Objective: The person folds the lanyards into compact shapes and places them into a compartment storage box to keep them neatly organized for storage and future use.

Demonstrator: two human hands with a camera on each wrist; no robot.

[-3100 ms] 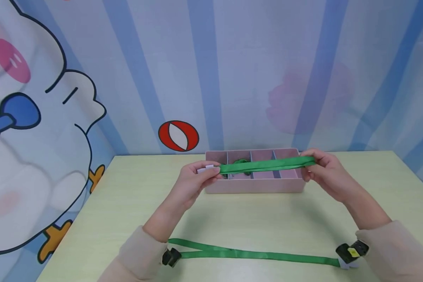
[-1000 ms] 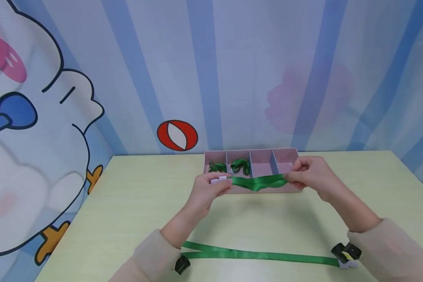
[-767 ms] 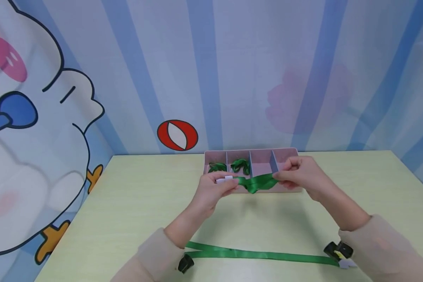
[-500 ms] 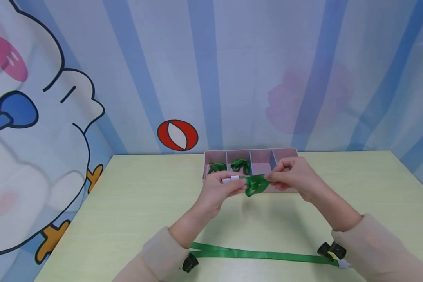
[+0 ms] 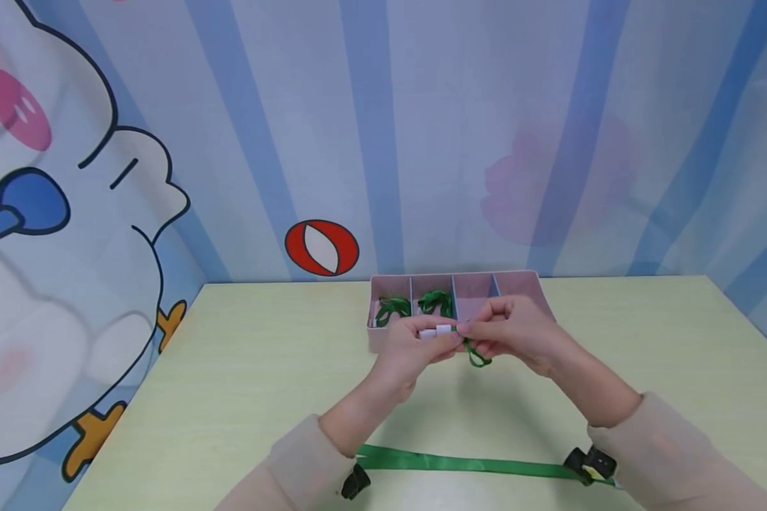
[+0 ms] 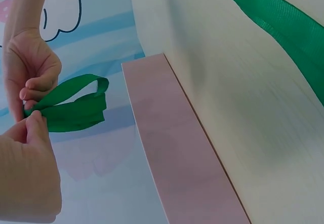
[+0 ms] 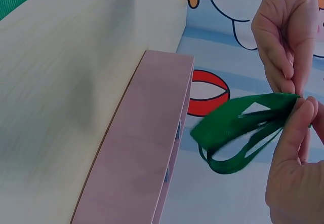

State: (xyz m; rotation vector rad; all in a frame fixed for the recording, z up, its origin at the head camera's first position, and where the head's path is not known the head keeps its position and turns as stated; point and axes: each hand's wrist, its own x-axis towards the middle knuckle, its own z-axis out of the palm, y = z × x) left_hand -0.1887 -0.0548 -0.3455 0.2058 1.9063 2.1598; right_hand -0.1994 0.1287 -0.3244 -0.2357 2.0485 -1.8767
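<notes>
Both hands meet in front of the box, folding a green lanyard into a short bundle in the air. My left hand pinches its end with the white plastic piece. Thumb and fingers of my right hand pinch the green band close beside it. In the left wrist view the folded lanyard hangs as loops from the meeting fingertips, left hand below and right hand above. The right wrist view shows several loops of the lanyard by the right hand.
A pink box with blue dividers stands at the back of the table. Green bundles lie in its two left compartments. Another green lanyard stretches along the front. Small black cameras sit at the wrists.
The lanyard was stretched between the hands, then folded shorter and shorter. My right hand has come left and my left hand a little right until they meet.
</notes>
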